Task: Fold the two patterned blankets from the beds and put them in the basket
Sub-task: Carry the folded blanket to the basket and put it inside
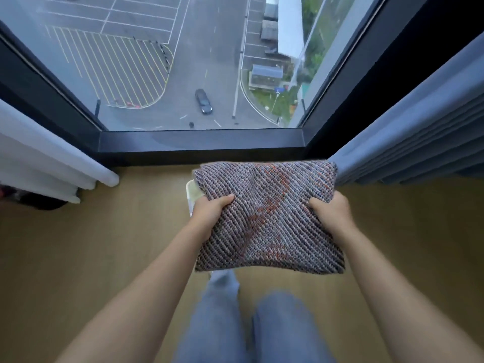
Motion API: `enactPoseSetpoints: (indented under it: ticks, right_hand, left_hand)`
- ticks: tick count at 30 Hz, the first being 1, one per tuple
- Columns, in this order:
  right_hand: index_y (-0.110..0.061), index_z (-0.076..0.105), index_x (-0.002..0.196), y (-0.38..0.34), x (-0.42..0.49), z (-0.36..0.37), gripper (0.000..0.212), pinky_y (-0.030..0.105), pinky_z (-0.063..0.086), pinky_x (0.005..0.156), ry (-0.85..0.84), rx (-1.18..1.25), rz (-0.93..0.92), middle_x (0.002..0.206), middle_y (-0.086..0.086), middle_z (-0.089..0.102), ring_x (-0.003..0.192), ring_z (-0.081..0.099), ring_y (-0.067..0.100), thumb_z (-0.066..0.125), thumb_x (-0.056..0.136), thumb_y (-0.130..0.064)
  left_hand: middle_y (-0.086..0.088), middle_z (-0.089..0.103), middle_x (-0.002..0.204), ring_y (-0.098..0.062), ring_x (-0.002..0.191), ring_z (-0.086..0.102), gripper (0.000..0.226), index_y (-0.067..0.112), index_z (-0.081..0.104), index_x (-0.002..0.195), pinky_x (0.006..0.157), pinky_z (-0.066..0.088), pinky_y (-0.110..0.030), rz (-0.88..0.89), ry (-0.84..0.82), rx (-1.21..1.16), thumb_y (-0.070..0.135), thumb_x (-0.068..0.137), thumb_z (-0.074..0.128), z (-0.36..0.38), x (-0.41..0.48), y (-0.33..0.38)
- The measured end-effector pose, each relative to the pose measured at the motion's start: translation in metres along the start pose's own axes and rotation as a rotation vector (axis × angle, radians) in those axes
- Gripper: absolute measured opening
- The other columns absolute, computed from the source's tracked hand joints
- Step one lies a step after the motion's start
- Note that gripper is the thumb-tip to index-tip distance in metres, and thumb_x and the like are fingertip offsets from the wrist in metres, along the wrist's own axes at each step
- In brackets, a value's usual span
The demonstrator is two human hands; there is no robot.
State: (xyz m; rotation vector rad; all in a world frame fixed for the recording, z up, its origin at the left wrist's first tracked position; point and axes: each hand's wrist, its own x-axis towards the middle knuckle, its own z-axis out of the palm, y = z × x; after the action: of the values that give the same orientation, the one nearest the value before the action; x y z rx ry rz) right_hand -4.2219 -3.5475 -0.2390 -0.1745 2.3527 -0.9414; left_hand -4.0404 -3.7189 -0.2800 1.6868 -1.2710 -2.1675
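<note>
1. The folded blanket (269, 218) is held flat in the air over the wooden floor (104, 244), near the window. A pale rim at its left edge is probably the basket (190, 191), which is mostly hidden beneath.
2. Risk: with the basket covered, the bundle could come down off-centre, catch the rim and spill. Freeing one side early would let the folds slump open.
3. Left hand (209, 210) — grip clamped on the blanket's left edge, thumb on top, fingers out of sight below.
4. Right hand (331, 210) — grip likewise grasping the right edge.
</note>
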Motion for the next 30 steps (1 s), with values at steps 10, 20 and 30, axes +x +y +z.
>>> enactPoseSetpoints:
  ticks: [10, 20, 30]
  right_hand:
    - [-0.015, 0.059, 0.094, 0.021, 0.196, 0.079, 0.020, 0.039, 0.050, 0.080, -0.020, -0.105, 0.029, 0.094, 0.005, 0.066, 0.088, 0.060, 0.027, 0.060, 0.076, -0.021]
    - [-0.019, 0.055, 0.097, 0.148, 0.364, 0.223, 0.024, 0.032, 0.045, 0.080, -0.191, -0.198, 0.065, 0.100, 0.003, 0.064, 0.091, 0.058, 0.024, 0.065, 0.076, -0.019]
    - [-0.011, 0.059, 0.109, 0.200, 0.401, 0.348, 0.029, 0.035, 0.046, 0.091, -0.454, -0.344, 0.000, 0.111, 0.010, 0.066, 0.101, 0.060, 0.027, 0.062, 0.079, -0.011]
  left_hand:
    - [0.004, 0.065, 0.095, -0.008, 0.080, 0.061, 0.025, 0.020, 0.061, 0.104, 0.068, 0.046, -0.022, 0.023, 0.038, 0.053, 0.024, 0.081, 0.069, 0.044, 0.198, -0.008]
    - [-0.011, 0.065, 0.118, -0.027, 0.106, 0.061, 0.042, 0.005, 0.059, 0.120, 0.099, 0.046, -0.045, -0.063, 0.198, 0.115, 0.024, 0.083, 0.067, 0.035, 0.400, -0.136]
    - [-0.013, 0.066, 0.115, -0.027, 0.106, 0.062, 0.038, 0.006, 0.062, 0.114, 0.099, 0.046, -0.044, -0.095, 0.433, 0.282, 0.023, 0.081, 0.069, -0.064, 0.471, -0.212]
